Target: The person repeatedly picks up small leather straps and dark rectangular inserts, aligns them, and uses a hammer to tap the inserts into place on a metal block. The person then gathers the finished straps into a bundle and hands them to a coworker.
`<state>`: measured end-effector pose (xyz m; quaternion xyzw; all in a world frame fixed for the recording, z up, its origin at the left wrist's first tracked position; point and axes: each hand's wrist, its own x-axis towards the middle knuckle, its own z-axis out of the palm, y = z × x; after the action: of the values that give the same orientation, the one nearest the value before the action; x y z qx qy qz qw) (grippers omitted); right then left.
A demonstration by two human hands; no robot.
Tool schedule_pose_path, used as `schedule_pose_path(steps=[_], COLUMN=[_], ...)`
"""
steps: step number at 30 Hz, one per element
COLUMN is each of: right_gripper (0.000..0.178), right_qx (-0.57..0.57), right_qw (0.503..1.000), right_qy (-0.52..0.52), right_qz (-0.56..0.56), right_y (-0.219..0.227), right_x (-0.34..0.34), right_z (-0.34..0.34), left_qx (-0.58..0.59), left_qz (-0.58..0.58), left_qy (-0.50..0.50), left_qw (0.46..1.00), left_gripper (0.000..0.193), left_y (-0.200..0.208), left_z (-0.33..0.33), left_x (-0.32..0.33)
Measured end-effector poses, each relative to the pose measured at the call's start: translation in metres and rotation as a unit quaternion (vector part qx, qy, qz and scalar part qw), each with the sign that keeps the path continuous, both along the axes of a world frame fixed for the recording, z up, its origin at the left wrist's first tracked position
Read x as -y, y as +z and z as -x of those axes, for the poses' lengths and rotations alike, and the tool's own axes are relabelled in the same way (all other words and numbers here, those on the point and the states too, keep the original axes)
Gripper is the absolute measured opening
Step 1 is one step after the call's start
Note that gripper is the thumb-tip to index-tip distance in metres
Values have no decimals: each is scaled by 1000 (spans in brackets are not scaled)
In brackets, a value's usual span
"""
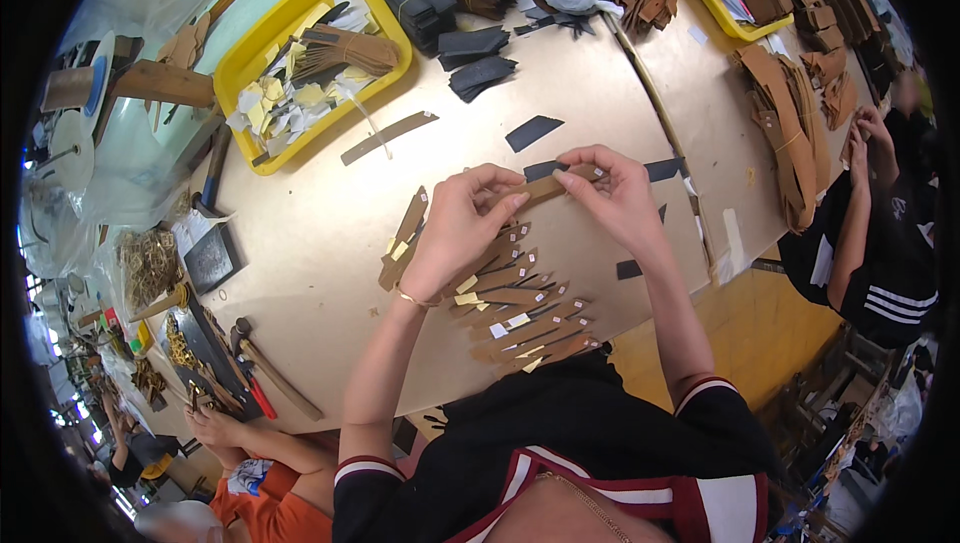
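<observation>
A brown leather strip (546,189) is stretched between my two hands above the table. My left hand (468,218) pinches its left end between thumb and fingers. At the other end, my right hand (617,198) pinches it the same way. Just beyond the strip lies a black piece (534,133) with slanted ends, and another black piece (540,170) shows partly behind the hands. Nearer to me, several brown strips (525,295) with small white and yellow stickers lie overlapping in a fanned row. More stickered strips (402,243) rest left of my left wrist.
A yellow tray (225,93) of paper scraps and a leather bundle stands far left. Black bundles (480,76) lie beside it. A hammer (270,368) lies at the left edge, near a person in orange (275,488). Tied brown strips (790,133) lie right, near another person (870,233).
</observation>
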<state>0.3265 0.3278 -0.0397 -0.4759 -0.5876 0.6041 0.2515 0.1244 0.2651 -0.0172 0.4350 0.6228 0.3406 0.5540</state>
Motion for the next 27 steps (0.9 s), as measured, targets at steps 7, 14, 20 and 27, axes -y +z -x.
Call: schedule_pose_path(steps=[7, 14, 20, 27], right_gripper=[21, 23, 24, 23], right_qx=[105, 116, 128, 136], right_qw=[990, 986, 984, 985], right_qy=[-33, -21, -22, -23], right_qz=[-86, -122, -119, -108], right_y=[-5, -6, -5, -1], right_x=[-3, -5, -5, -6], right_z=[14, 17, 18, 20], left_qx=[-119, -158, -137, -141], left_qz=[-33, -36, -10, -10], left_qy=[25, 21, 28, 36], left_qw=[992, 986, 990, 989], left_gripper=[17, 15, 14, 15], left_y=[-17, -24, -24, -22], left_z=[-1, -1, -1, -2], left_x=[-8, -11, -12, -12])
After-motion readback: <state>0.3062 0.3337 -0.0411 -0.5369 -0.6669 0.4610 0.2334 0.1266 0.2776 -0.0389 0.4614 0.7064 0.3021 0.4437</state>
